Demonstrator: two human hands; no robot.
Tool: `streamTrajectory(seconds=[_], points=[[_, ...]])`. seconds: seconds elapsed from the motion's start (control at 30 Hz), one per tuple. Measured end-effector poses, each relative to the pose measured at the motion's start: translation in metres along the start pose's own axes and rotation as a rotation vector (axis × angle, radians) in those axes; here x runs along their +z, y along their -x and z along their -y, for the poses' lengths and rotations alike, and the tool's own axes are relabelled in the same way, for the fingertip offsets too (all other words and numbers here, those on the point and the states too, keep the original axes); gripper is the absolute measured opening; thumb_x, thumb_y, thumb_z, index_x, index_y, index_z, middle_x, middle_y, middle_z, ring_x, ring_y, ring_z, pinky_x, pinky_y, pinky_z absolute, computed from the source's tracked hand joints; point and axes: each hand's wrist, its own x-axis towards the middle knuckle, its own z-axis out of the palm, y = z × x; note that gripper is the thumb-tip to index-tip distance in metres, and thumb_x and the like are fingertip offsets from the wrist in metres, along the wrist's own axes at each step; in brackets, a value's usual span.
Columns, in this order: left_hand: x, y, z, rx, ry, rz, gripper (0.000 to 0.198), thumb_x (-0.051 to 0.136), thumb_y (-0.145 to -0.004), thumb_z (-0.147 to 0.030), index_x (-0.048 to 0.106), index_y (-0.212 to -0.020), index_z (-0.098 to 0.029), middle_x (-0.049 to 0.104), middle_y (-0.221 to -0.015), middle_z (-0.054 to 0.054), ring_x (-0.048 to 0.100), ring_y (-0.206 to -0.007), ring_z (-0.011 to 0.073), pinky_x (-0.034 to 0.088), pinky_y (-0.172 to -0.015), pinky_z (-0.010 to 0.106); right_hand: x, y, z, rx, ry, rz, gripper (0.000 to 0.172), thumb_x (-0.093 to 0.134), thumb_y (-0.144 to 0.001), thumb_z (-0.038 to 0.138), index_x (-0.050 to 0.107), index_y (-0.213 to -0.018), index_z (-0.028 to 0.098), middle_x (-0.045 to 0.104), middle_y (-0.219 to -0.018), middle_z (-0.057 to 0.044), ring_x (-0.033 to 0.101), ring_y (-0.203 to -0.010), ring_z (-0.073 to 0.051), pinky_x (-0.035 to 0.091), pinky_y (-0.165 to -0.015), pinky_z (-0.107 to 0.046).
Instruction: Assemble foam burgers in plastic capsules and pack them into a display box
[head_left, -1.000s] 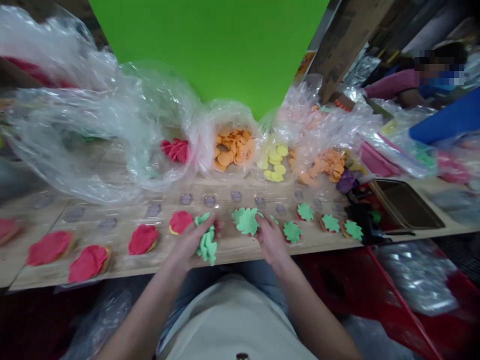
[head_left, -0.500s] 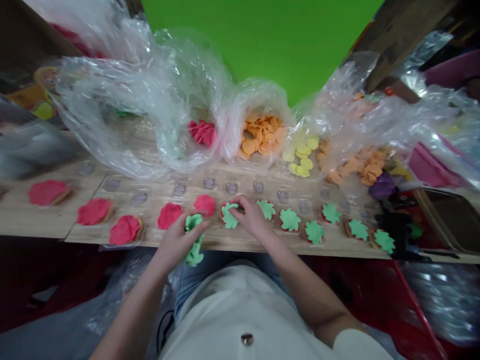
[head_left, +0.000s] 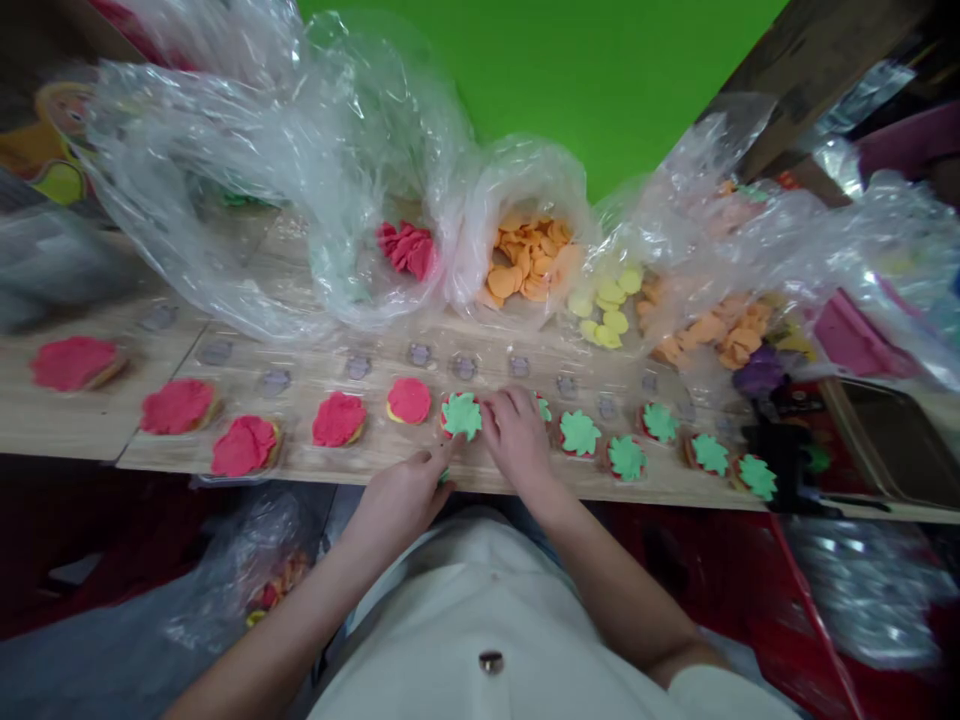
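Note:
A long wooden board (head_left: pixel 315 462) carries a row of small stacked pieces. My right hand (head_left: pixel 516 438) rests on the board with its fingers down, fingertips touching the edge of a green leaf-shaped piece (head_left: pixel 461 415) that tops one stack. My left hand (head_left: pixel 397 505) is just below the board's near edge, fingers curled, index finger reaching toward that same leaf; a sliver of the green pieces (head_left: pixel 444 478) it holds shows under the fingers. Red flower-topped stacks (head_left: pixel 409 400) run to the left. More green-topped stacks (head_left: pixel 579 432) run to the right.
Open clear plastic bags stand behind the board: red pieces (head_left: pixel 409 250), orange discs (head_left: pixel 529 262), yellow discs (head_left: pixel 607 305), more orange (head_left: pixel 724 335). A brown tray (head_left: pixel 892 440) and a black tool (head_left: pixel 787 455) sit at the right. A red crate (head_left: pixel 750 590) is below.
My right hand has laid a green leaf on the stack beside the red ones and keeps touching it. My left hand has dropped below the board's edge, and its green pieces are now mostly hidden.

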Motion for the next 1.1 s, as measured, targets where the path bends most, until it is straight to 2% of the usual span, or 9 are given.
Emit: streamTrajectory(seconds=[0.13,0.23,0.33,0.43,0.57,0.7,0.83,0.97,1.1], points=[[-0.003,-0.007,0.000,0.007,-0.053,0.001,0.058,0.043,-0.084,-0.026,0.024,-0.139,-0.029,0.063,-0.099,0.010,0.062,-0.084,0.0268,0.044,-0.064,0.032,0.001,0.036,0.002,-0.053,0.103,0.098,0.035,0.043,-0.088,0.030,0.053,-0.119,0.017,0.051,-0.119,-0.012,0.042,-0.106,-0.025,0.037,-0.091,-0.039],[-0.006,-0.007,0.001,0.025,-0.086,-0.022,0.057,0.043,-0.084,-0.025,0.026,-0.138,-0.029,0.063,-0.099,0.011,0.063,-0.082,0.0263,0.044,-0.065,0.032,0.007,0.048,0.004,-0.052,0.135,0.148,0.042,0.044,-0.088,0.029,0.047,-0.127,0.014,0.048,-0.123,-0.014,0.040,-0.110,-0.027,0.038,-0.091,-0.041],[-0.007,0.001,0.000,0.030,-0.080,-0.060,0.062,0.042,-0.084,-0.026,0.016,-0.141,-0.029,0.063,-0.095,0.009,0.063,-0.078,0.0247,0.043,-0.062,0.030,0.002,0.044,0.002,-0.086,0.112,0.172,0.041,0.045,-0.086,0.024,0.048,-0.126,0.016,0.049,-0.121,-0.013,0.041,-0.108,-0.026,0.039,-0.092,-0.039],[-0.006,0.006,-0.001,-0.005,-0.073,-0.045,0.062,0.041,-0.084,-0.026,0.016,-0.141,-0.028,0.063,-0.091,0.008,0.063,-0.076,0.0243,0.042,-0.058,0.028,-0.006,0.028,-0.001,-0.100,0.107,0.140,0.046,0.042,-0.085,0.015,0.043,-0.130,0.021,0.049,-0.123,-0.011,0.043,-0.108,-0.024,0.038,-0.092,-0.038],[-0.002,-0.001,-0.002,-0.039,-0.089,-0.011,0.060,0.040,-0.083,-0.024,0.021,-0.140,-0.025,0.064,-0.090,0.010,0.063,-0.080,0.0258,0.042,-0.060,0.029,-0.002,0.007,-0.002,-0.083,0.218,0.131,0.052,0.039,-0.083,0.009,0.039,-0.133,0.023,0.033,-0.140,-0.012,0.037,-0.118,-0.030,0.038,-0.089,-0.044],[0.001,-0.005,0.000,-0.051,-0.079,-0.029,0.057,0.040,-0.083,-0.024,0.024,-0.138,-0.028,0.064,-0.093,0.010,0.063,-0.082,0.0265,0.043,-0.061,0.030,0.007,0.010,-0.001,-0.094,0.251,0.154,0.050,0.038,-0.084,0.009,0.041,-0.132,0.023,0.025,-0.146,-0.010,0.025,-0.129,-0.032,0.036,-0.091,-0.046],[-0.005,0.000,0.003,-0.039,-0.020,-0.051,0.057,0.043,-0.083,-0.025,0.026,-0.137,-0.028,0.064,-0.096,0.009,0.063,-0.085,0.0252,0.043,-0.063,0.028,0.007,0.013,0.001,-0.050,0.243,0.130,0.052,0.036,-0.086,0.010,0.034,-0.136,0.022,0.025,-0.146,-0.008,0.023,-0.131,-0.029,0.034,-0.095,-0.045],[-0.014,-0.003,0.000,-0.037,0.009,-0.100,0.057,0.044,-0.082,-0.024,0.028,-0.136,-0.027,0.064,-0.102,0.009,0.062,-0.088,0.0246,0.043,-0.067,0.029,0.004,0.005,0.002,-0.031,0.278,0.135,0.049,0.038,-0.087,0.013,0.037,-0.134,0.023,0.025,-0.146,-0.008,0.011,-0.135,-0.031,0.023,-0.101,-0.052],[-0.008,-0.012,-0.005,-0.090,-0.049,-0.081,0.060,0.042,-0.079,-0.018,0.028,-0.137,-0.022,0.065,-0.099,0.013,0.063,-0.085,0.0266,0.044,-0.064,0.032,0.006,0.013,0.002,-0.062,0.340,0.159,0.050,0.043,-0.086,0.017,0.036,-0.135,0.022,0.023,-0.146,-0.011,0.006,-0.136,-0.033,0.008,-0.104,-0.059]])
